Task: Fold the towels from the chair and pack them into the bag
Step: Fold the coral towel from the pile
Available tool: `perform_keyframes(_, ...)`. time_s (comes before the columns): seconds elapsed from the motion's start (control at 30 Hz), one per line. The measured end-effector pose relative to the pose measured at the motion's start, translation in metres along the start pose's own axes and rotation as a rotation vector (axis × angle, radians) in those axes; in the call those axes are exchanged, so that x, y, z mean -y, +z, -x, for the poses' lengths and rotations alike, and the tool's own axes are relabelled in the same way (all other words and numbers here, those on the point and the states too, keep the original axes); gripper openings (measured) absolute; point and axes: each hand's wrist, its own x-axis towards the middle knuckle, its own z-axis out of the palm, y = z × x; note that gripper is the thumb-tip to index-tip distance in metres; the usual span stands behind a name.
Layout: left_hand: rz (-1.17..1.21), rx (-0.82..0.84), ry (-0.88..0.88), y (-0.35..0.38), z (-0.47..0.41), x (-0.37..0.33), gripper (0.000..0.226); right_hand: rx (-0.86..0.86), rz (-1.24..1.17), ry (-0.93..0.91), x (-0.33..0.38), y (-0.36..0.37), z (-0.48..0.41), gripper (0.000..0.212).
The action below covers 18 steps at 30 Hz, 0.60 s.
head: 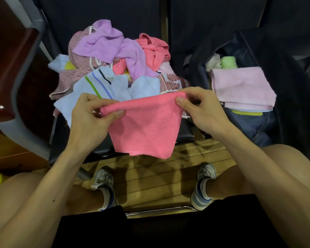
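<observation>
Hanging between both hands, the coral-pink towel [143, 126] is doubled over, its folded top edge stretched level and its loose lower edge drooping past the front of the chair seat [185, 134], above the wooden floor [150, 178]. The left hand [89, 115] pinches the top left corner, thumb in front and fingers curled behind the cloth. The right hand [200, 108] pinches the top right corner the same way, thumb pressed on the fold. The fabric looks like soft terry and narrows toward the bottom.

Just behind the held towel, a loose pile of towels [115, 59] covers the seat: lilac, coral, pale blue with green and blue stripes, and a reddish patterned one, all tangled. To the right, on the neighbouring seat, the dark blue bag [249, 126] lies open. A folded pale pink towel [242, 86] sits on top inside it, with a green towel [228, 62] and a white towel [213, 63] tucked behind. The right hand is near the bag's left rim.

A dark wooden armrest [13, 68] with a grey frame bounds the left side. Below, two trainers [104, 178] stand apart on the floorboards.
</observation>
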Motion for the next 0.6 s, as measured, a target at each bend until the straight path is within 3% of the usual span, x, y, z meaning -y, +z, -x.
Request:
perform_keyframes(0.07,-0.04,0.016,0.064,-0.003,-0.001,-0.002,0.023,0.025,-0.094,0.019,0.0,-0.002,0.0,0.012)
perform_keyframes(0.13,0.073,0.065,0.111,-0.007,0.0,-0.009,0.021,0.099,-0.352,0.075,0.001,-0.005,-0.001,0.017)
perform_keyframes(0.27,0.633,0.175,-0.037,-0.005,0.008,-0.033,0.019,0.356,-0.904,0.283,-0.003,0.005,0.0,0.08)
perform_keyframes(0.37,0.609,0.115,-0.125,-0.002,0.007,-0.04,0.012,0.625,-0.991,0.411,-0.009,0.032,0.015,0.119)
perform_keyframes(0.43,0.521,0.077,-0.165,-0.004,0.004,-0.036,0.013,0.699,-0.936,0.43,-0.009,0.048,0.027,0.114)
perform_keyframes(0.53,0.489,0.054,-0.302,-0.009,-0.002,-0.024,0.01,0.604,-0.9,0.471,-0.003,0.052,0.03,0.093)
perform_keyframes(0.6,0.546,0.058,-0.445,-0.007,-0.003,-0.019,0.014,0.539,-0.979,0.478,0.004,0.042,0.028,0.068)
